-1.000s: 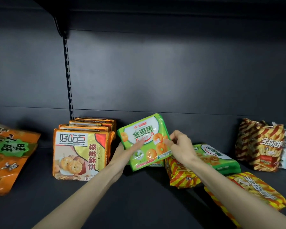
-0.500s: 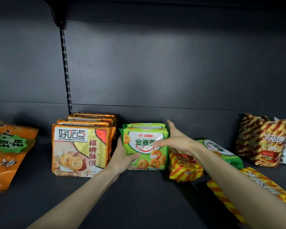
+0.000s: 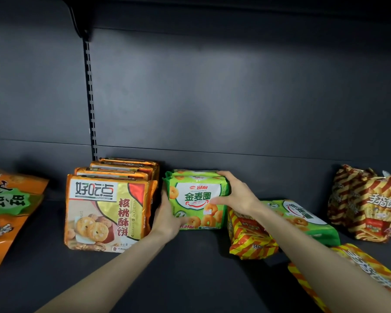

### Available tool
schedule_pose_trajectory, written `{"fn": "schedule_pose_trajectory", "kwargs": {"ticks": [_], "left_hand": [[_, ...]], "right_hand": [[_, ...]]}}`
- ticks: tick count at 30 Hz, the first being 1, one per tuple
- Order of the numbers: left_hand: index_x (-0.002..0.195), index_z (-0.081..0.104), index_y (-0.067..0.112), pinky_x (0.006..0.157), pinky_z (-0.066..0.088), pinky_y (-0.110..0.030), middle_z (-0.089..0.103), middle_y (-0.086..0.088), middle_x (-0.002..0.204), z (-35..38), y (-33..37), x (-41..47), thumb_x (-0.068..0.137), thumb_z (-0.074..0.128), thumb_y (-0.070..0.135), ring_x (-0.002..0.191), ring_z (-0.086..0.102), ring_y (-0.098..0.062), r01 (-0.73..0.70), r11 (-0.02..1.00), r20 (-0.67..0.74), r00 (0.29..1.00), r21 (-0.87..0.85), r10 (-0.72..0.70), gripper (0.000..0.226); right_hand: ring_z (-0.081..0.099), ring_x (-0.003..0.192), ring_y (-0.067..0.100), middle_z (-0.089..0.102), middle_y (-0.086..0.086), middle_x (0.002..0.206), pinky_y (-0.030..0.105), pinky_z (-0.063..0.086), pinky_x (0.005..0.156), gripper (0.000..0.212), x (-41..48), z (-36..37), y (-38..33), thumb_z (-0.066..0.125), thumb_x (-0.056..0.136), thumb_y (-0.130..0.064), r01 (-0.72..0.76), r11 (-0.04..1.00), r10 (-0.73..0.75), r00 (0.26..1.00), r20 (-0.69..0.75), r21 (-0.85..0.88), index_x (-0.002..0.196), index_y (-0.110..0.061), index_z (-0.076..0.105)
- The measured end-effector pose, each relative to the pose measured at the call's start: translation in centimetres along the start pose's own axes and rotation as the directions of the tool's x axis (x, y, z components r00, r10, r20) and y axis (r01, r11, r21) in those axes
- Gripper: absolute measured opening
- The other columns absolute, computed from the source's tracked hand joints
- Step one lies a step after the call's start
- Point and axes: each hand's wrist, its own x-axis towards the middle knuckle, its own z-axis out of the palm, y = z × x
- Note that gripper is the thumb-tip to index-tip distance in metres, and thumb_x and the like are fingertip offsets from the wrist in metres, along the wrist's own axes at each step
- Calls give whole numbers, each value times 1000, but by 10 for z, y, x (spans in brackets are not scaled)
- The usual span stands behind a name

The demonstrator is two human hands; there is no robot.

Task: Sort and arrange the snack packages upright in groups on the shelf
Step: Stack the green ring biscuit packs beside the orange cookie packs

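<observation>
The green snack package (image 3: 198,196) stood upright on the shelf (image 3: 190,274), just beside the row of orange packs (image 3: 104,208). The left hand (image 3: 167,216) gripped its lower left edge, and the right hand (image 3: 236,195) clasped its top right corner, thumb across the front.

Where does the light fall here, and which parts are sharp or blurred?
Head view: light is brightest on the middle of the dark grey back panel, near black at the top; head view: the orange-and-gold foil biscuit packs show soft sheen; head view: the held green ring-biscuit pack is sharp, while the yellow-and-red striped pack at the lower right edge is blurred.
</observation>
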Motion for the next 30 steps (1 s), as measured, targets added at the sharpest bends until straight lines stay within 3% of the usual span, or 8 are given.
{"fn": "schedule_pose_trajectory", "kwargs": {"ticks": [3, 6, 10, 16, 18, 22, 26, 30], "left_hand": [[149, -8, 23, 110, 34, -45, 41, -4, 145, 5, -1, 8, 74, 76, 5, 134, 40, -23, -1, 999, -52, 999, 51, 3, 114], [149, -12, 20, 114, 28, -45, 29, -8, 152, 7, 0, 9, 81, 70, 6, 140, 29, -26, 8, 994, -91, 996, 108, 2, 107], [149, -10, 9, 115, 16, -34, 12, -12, 156, 8, 6, -3, 92, 56, 13, 144, 14, -27, -43, 961, -148, 985, 272, 86, 87], [149, -4, 9, 115, 9, -29, -4, -5, 157, 2, 20, -23, 89, 59, 16, 146, -1, -21, -180, 938, -100, 971, 297, 218, 88], [148, 12, 9, 114, 15, -31, 0, -5, 156, -2, 21, -28, 88, 60, 19, 145, 2, -21, -206, 911, -93, 963, 357, 254, 78], [135, 42, 13, 108, 27, -30, 29, -4, 143, -3, 20, -33, 87, 60, 20, 134, 24, -21, -263, 860, -56, 947, 437, 318, 51], [125, 53, 15, 102, 34, -30, 45, -1, 129, 9, 32, -32, 88, 58, 23, 124, 39, -19, -338, 841, 7, 929, 422, 369, 38], [118, 56, 16, 94, 44, -35, 53, -2, 120, 33, 52, -24, 87, 58, 39, 114, 52, -22, -320, 858, 136, 947, 402, 290, 38]], "right_hand": [[47, 121, 21, 48, 5, 130, 35, 44, 101, 86, 7, 2, 0, 81, 72, -27, -14, 994, 8, 999, -54, -112, 143, -24, 33], [45, 123, 27, 37, 7, 135, 43, 41, 105, 89, 12, -1, -4, 80, 71, -33, -41, 984, 34, 999, -42, -173, 145, -26, 29], [45, 123, 28, 36, 8, 136, 44, 42, 104, 91, 10, -4, -6, 80, 71, -33, -45, 977, 38, 998, -41, -208, 145, -26, 27], [45, 123, 28, 39, 9, 133, 39, 38, 106, 70, 3, -11, -17, 72, 80, -24, 17, 953, -40, 997, -70, -301, 141, -18, 37], [45, 122, 28, 40, 9, 130, 34, 37, 105, 60, -2, -15, -20, 69, 82, -23, 24, 949, -53, 995, -84, -315, 137, -17, 44], [45, 123, 28, 40, 10, 131, 34, 37, 104, 48, -19, -27, -14, 66, 85, -26, -3, 932, -37, 994, -104, -362, 129, -15, 51], [45, 124, 28, 41, 9, 131, 38, 37, 105, 43, -36, -54, 0, 64, 87, -28, -53, 914, -4, 990, -140, -402, 126, -14, 54], [48, 120, 28, 45, 9, 127, 36, 39, 102, 40, -49, -87, 20, 65, 87, -29, -118, 901, 37, 980, -196, -418, 123, -13, 57]]}}
